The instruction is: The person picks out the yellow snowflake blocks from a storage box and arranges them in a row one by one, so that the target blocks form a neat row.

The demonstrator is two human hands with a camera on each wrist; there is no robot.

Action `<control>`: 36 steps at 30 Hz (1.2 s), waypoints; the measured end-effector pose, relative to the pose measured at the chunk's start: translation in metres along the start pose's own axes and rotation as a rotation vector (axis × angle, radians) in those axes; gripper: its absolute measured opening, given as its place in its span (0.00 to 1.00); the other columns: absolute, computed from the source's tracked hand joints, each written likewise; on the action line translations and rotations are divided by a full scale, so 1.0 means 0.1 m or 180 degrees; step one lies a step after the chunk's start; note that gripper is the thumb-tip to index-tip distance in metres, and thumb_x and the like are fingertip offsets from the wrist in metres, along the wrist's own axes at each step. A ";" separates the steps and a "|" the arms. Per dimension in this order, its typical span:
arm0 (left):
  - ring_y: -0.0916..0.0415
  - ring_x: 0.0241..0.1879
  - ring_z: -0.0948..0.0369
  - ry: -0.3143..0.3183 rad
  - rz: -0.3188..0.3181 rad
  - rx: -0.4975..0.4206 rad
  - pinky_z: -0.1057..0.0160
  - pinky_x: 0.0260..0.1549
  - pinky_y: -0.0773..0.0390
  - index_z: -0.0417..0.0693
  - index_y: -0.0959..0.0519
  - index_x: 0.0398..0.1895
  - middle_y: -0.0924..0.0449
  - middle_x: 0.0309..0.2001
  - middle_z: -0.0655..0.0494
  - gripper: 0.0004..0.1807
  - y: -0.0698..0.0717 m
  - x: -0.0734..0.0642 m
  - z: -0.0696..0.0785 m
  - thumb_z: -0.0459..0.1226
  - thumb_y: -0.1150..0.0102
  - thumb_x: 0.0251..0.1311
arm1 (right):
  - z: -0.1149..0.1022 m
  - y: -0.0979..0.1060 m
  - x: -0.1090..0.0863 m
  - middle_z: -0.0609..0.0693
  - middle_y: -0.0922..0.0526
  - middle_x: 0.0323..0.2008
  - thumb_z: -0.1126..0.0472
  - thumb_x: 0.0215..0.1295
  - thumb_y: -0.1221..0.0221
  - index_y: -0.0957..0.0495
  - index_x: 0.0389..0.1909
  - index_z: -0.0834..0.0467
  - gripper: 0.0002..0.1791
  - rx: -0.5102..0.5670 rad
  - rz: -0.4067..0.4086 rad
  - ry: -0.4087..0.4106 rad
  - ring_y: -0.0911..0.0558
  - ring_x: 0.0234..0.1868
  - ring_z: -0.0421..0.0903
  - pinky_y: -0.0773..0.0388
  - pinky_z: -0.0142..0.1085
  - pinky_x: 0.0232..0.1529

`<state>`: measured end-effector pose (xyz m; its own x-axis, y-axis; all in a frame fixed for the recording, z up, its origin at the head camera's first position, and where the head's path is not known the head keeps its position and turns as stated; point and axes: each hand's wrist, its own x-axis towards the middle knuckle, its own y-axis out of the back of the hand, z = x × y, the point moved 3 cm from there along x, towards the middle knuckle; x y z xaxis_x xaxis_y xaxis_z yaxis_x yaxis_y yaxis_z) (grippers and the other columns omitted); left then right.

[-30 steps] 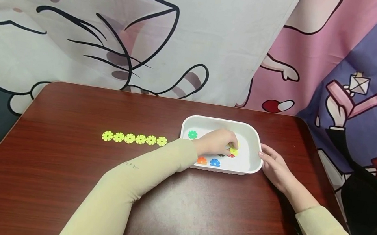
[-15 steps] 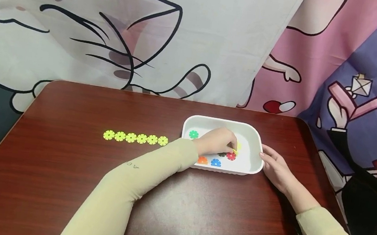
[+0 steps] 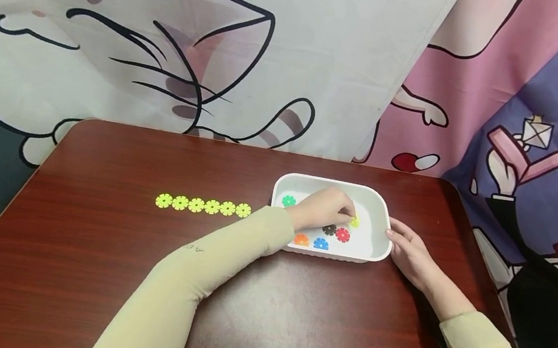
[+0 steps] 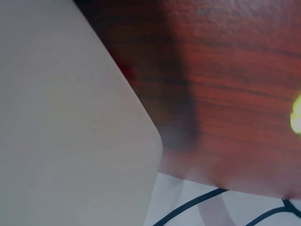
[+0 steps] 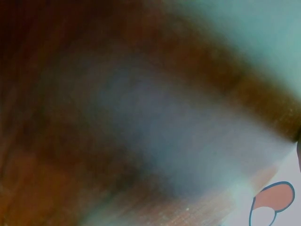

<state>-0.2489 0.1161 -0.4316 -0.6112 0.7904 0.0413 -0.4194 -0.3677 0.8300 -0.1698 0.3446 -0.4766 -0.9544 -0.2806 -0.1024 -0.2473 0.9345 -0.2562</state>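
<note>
In the head view a white plastic tray (image 3: 372,227) stands on the table's right half. My left hand (image 3: 323,207) reaches into it from the left, fingertips pinching at a yellow flower-shaped disc (image 3: 355,222) that they partly cover. Below that hand lie a black disc (image 3: 329,230), a red disc (image 3: 342,235), an orange disc (image 3: 301,240) and a blue disc (image 3: 321,243). A green disc (image 3: 288,201) sits near the tray's left end. My right hand (image 3: 412,255) touches the tray's right rim with thumb and extended fingers. Both wrist views show neither hand's fingers clearly.
A straight row of several yellow flower-shaped discs (image 3: 203,206) lies left of the tray on the brown wooden table (image 3: 260,313). Cartoon-printed cloth (image 3: 344,77) hangs behind the table's far edge and along its right side.
Inside the tray my left fingertips have shifted slightly up and right, uncovering the red and black discs. My right hand stays at the rim. The whole view has drifted a little.
</note>
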 end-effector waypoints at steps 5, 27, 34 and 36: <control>0.16 0.50 0.64 0.0065 0.0118 -0.0166 0.69 0.62 0.22 0.47 0.10 0.53 0.08 0.49 0.57 0.11 0.07 -0.04 0.00 0.39 0.38 0.76 | 0.00 -0.01 0.00 0.42 0.16 0.57 0.70 0.83 0.56 0.24 0.60 0.51 0.19 0.0015 -0.0018 0.0008 0.18 0.58 0.33 0.22 0.24 0.59; 0.13 0.51 0.60 0.0519 0.0969 -0.0898 0.65 0.57 0.18 0.48 0.09 0.50 0.07 0.47 0.54 0.10 0.46 -0.43 -0.22 0.38 0.32 0.71 | 0.02 0.00 -0.02 0.43 0.15 0.56 0.71 0.82 0.56 0.23 0.60 0.52 0.19 0.0066 -0.0013 0.0063 0.17 0.58 0.33 0.22 0.24 0.60; 0.14 0.48 0.57 0.0805 0.1351 -0.1161 0.61 0.53 0.15 0.46 0.09 0.48 0.07 0.47 0.51 0.10 0.58 -0.65 -0.37 0.38 0.29 0.68 | 0.01 0.00 -0.02 0.42 0.16 0.57 0.71 0.82 0.56 0.24 0.61 0.52 0.19 0.0038 -0.0046 0.0072 0.18 0.59 0.33 0.22 0.23 0.61; 0.13 0.47 0.56 0.0826 0.1463 -0.1213 0.61 0.52 0.14 0.45 0.08 0.47 0.07 0.46 0.50 0.09 0.62 -0.71 -0.41 0.38 0.28 0.68 | 0.01 0.00 -0.01 0.42 0.16 0.58 0.71 0.82 0.56 0.24 0.61 0.52 0.18 0.0022 -0.0044 0.0065 0.18 0.59 0.33 0.22 0.23 0.61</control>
<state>-0.2591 0.0165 -0.4061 -0.9073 0.3846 0.1700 -0.2560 -0.8260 0.5022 -0.1683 0.3449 -0.4770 -0.9541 -0.2889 -0.0791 -0.2593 0.9289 -0.2643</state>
